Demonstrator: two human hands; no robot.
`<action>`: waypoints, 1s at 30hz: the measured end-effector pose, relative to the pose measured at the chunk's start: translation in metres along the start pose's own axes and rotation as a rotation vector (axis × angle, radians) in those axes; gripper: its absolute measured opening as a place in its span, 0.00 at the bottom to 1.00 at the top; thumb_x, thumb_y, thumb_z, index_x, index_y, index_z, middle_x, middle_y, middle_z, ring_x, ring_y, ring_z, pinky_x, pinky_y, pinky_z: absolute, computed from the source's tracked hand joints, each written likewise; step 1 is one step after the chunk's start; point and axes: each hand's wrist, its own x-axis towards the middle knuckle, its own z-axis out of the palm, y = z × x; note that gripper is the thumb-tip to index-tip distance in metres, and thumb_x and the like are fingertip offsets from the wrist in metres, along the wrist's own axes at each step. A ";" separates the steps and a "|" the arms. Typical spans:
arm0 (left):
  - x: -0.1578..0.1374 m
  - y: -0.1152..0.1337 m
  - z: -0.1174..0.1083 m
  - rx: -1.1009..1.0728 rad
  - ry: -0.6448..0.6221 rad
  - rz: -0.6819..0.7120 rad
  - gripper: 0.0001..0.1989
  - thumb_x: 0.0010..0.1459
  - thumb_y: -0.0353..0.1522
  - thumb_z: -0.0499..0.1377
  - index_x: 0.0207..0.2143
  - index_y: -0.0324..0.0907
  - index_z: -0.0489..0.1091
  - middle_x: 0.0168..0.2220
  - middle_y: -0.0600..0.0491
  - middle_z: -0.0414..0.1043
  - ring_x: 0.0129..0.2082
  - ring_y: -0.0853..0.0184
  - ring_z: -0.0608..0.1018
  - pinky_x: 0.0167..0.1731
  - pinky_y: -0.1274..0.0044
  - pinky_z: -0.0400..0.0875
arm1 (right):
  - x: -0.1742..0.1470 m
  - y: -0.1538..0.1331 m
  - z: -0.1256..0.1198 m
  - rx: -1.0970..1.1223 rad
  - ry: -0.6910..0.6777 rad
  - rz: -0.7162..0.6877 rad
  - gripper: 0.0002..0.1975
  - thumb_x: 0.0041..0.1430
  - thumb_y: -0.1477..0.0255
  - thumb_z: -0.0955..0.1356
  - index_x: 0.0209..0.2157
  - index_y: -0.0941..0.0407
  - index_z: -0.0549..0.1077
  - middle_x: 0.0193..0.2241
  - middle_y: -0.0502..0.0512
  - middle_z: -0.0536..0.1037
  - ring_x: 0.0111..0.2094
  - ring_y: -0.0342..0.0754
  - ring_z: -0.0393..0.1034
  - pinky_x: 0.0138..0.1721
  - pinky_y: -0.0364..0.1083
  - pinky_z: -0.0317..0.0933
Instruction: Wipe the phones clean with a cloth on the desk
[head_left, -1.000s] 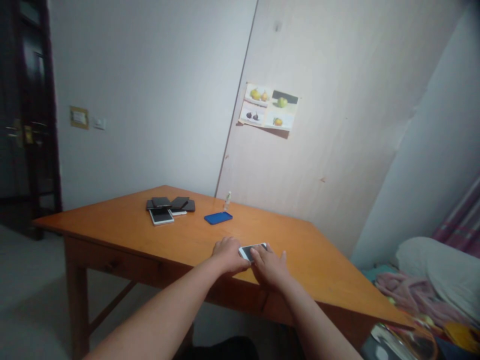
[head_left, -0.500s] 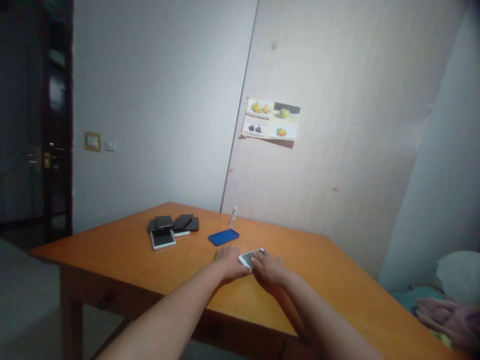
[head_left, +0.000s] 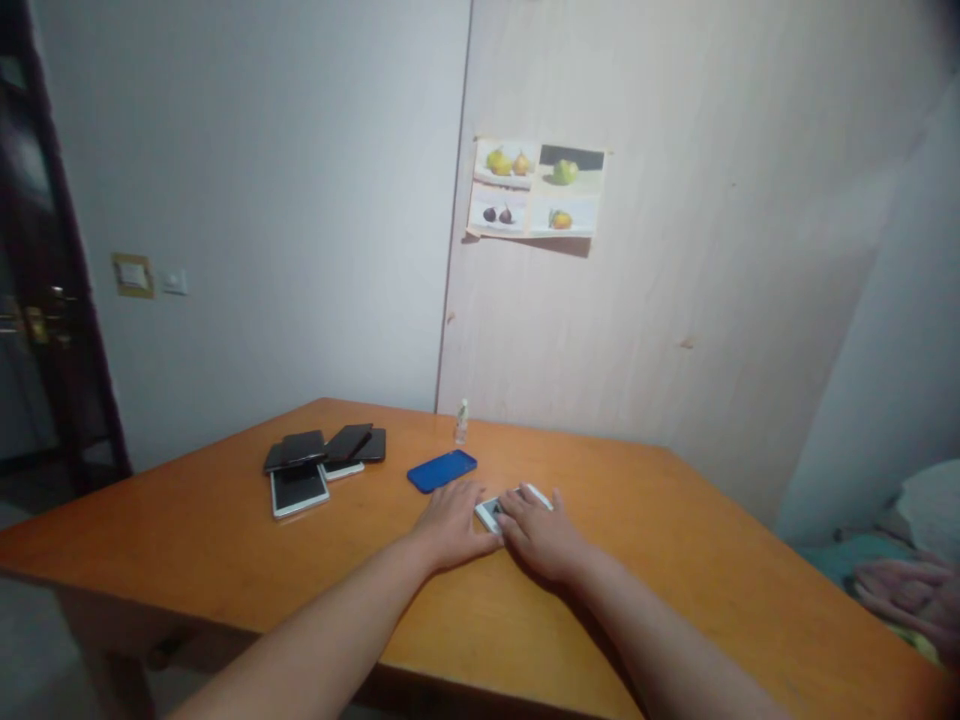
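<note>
A white-edged smartphone point(head_left: 487, 514) lies face up on the wooden table, its dark screen partly covered by my fingers. My left hand point(head_left: 452, 525) grips its left end, with the thumb along the near edge and the fingers beyond. Across the screen rests my right hand point(head_left: 544, 532), fingers stretched out and touching the glass. Just beyond my left fingertips is a blue phone case point(head_left: 442, 471), lying flat.
Dark tablets or phones point(head_left: 296, 452) are piled at the left of the table point(head_left: 480, 610), with a white-framed tablet point(head_left: 301, 490) in front. A small clear bottle point(head_left: 461, 424) stands near the back edge. Cloth point(head_left: 904, 590) lies off the right side.
The view has shifted, so the pile and wall switches appear further left and the fruit pictures higher. Both hands stay at the smartphone; my right fingers have moved slightly on its screen.
</note>
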 end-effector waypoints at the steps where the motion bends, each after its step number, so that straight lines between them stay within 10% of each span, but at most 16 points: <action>1: 0.000 -0.001 0.001 -0.014 0.003 0.011 0.31 0.52 0.51 0.61 0.53 0.45 0.66 0.53 0.46 0.72 0.55 0.52 0.72 0.52 0.67 0.66 | -0.002 -0.004 -0.001 0.023 -0.003 -0.065 0.25 0.72 0.57 0.52 0.64 0.45 0.61 0.67 0.55 0.61 0.70 0.57 0.44 0.65 0.71 0.31; 4: 0.000 -0.002 0.002 -0.052 -0.010 0.011 0.31 0.53 0.48 0.61 0.56 0.45 0.65 0.54 0.46 0.72 0.56 0.53 0.71 0.54 0.68 0.66 | -0.001 -0.001 -0.005 0.070 -0.037 -0.092 0.26 0.72 0.56 0.50 0.65 0.44 0.61 0.67 0.53 0.61 0.70 0.58 0.43 0.64 0.72 0.29; 10: 0.002 -0.004 0.003 -0.106 -0.044 -0.042 0.38 0.48 0.49 0.64 0.59 0.43 0.62 0.56 0.45 0.71 0.57 0.53 0.71 0.56 0.68 0.65 | 0.016 0.027 -0.005 -0.036 0.031 0.287 0.27 0.72 0.58 0.51 0.64 0.50 0.64 0.67 0.58 0.60 0.70 0.63 0.39 0.61 0.77 0.22; 18: 0.003 -0.008 0.006 -0.167 -0.047 -0.050 0.39 0.50 0.46 0.63 0.62 0.43 0.59 0.60 0.44 0.68 0.59 0.53 0.70 0.59 0.66 0.62 | 0.011 -0.008 -0.002 0.128 -0.063 -0.066 0.28 0.72 0.55 0.48 0.68 0.44 0.56 0.68 0.51 0.59 0.71 0.59 0.39 0.64 0.72 0.25; 24: 0.003 -0.006 0.005 -0.170 -0.050 -0.056 0.45 0.47 0.49 0.65 0.63 0.39 0.59 0.57 0.42 0.70 0.58 0.50 0.71 0.58 0.64 0.63 | 0.021 0.025 -0.007 -0.015 0.020 0.311 0.29 0.72 0.57 0.50 0.65 0.51 0.61 0.68 0.55 0.58 0.71 0.65 0.36 0.61 0.77 0.23; 30: 0.004 -0.009 0.009 -0.166 -0.049 -0.036 0.40 0.51 0.45 0.62 0.63 0.39 0.59 0.61 0.42 0.66 0.61 0.51 0.68 0.59 0.64 0.62 | 0.007 -0.008 -0.007 0.103 -0.086 -0.070 0.29 0.71 0.53 0.48 0.68 0.45 0.54 0.69 0.51 0.57 0.71 0.60 0.36 0.64 0.73 0.26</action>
